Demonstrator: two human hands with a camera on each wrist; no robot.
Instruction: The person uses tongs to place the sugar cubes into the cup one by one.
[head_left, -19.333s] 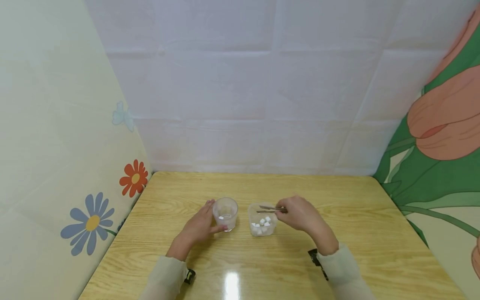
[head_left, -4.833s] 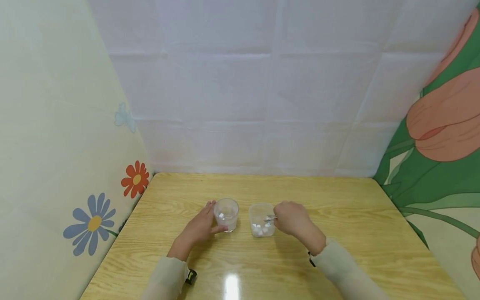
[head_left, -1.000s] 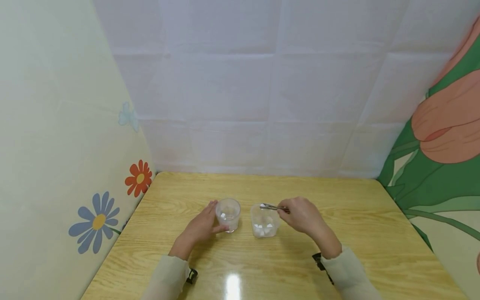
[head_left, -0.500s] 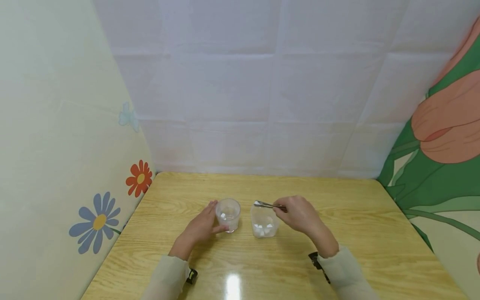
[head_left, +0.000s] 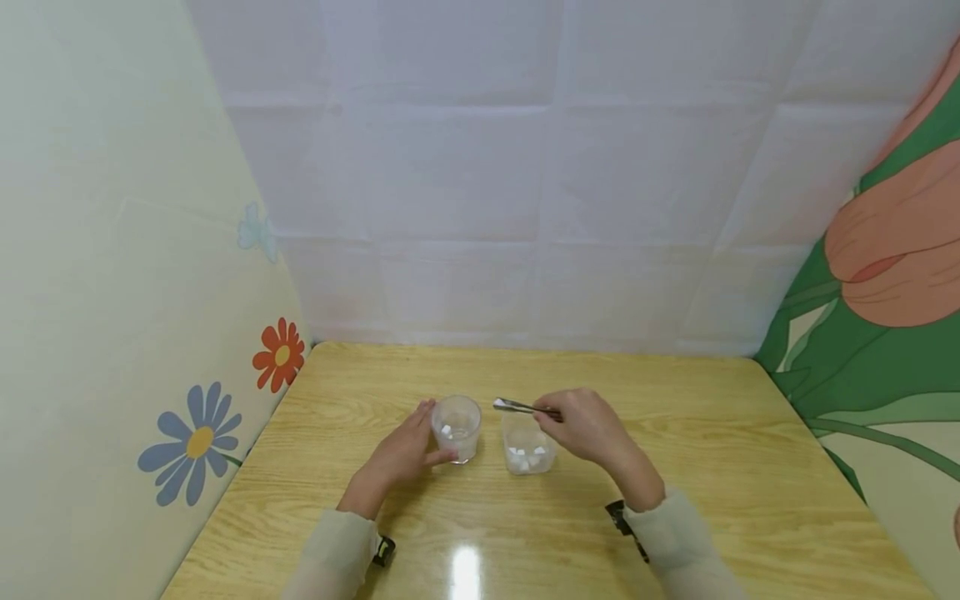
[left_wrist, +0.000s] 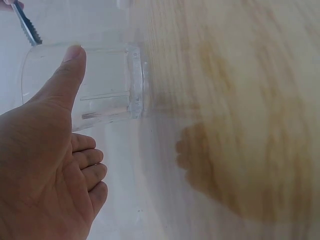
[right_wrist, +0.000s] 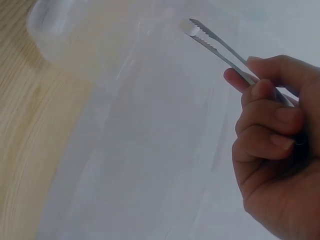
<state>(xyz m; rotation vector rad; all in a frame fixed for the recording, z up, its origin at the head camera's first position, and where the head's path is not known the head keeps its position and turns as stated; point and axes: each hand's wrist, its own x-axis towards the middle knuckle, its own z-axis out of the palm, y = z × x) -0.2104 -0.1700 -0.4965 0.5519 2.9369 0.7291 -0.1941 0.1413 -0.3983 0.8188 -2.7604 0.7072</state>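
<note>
My left hand [head_left: 401, 450] holds a clear drinking glass [head_left: 456, 408] standing on the table, thumb on its near side and fingers round the left. Inside the glass shows a small white cube [head_left: 447, 431]. My right hand [head_left: 588, 423] grips slim metal tongs [head_left: 516, 406] raised above the table, pointing left toward the glass. Between their serrated tips, in the right wrist view, sits a white cube [right_wrist: 189, 27]. Below the tongs stands a clear square plastic container [head_left: 528, 429] with several white cubes [head_left: 534, 460] at its near side.
The wooden table [head_left: 675, 433] bears the glass and the container side by side, a narrow gap apart. A white cloth [head_left: 450, 208] hangs behind the table, with flower-printed cloths [head_left: 198, 442] at the left and right.
Over the last second the right hand has moved left, carrying the tongs and cube from above the container toward the glass. The left hand and glass stay put. The container holds fewer cubes than 19 seconds ago.
</note>
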